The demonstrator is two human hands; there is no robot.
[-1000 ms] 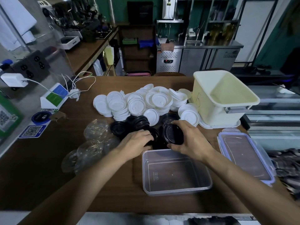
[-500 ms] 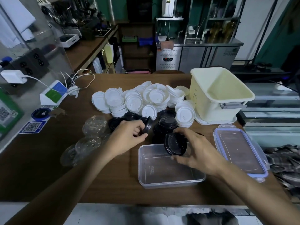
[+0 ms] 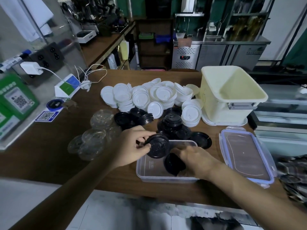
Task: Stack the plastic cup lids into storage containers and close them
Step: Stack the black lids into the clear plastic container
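A shallow clear plastic container (image 3: 150, 173) sits at the table's near edge. My right hand (image 3: 196, 159) is inside it, fingers curled over a black lid (image 3: 173, 163) lying on its floor. My left hand (image 3: 131, 146) pinches a second black lid (image 3: 157, 146) by its rim, held tilted over the container's left part. More black lids (image 3: 172, 123) are piled just behind. White lids (image 3: 146, 97) heap further back. Clear lids (image 3: 93, 138) lie to the left.
The container's blue-rimmed cover (image 3: 247, 155) lies flat to the right. A tall cream tub (image 3: 230, 93) stands at back right on its own cover. A white charger and cables (image 3: 86, 82), QR-code stands (image 3: 18, 98) and a clear screen line the left side.
My right hand lowered its black lid from the pile into the clear container. My left hand picked a black lid from the pile and carried it over the container.
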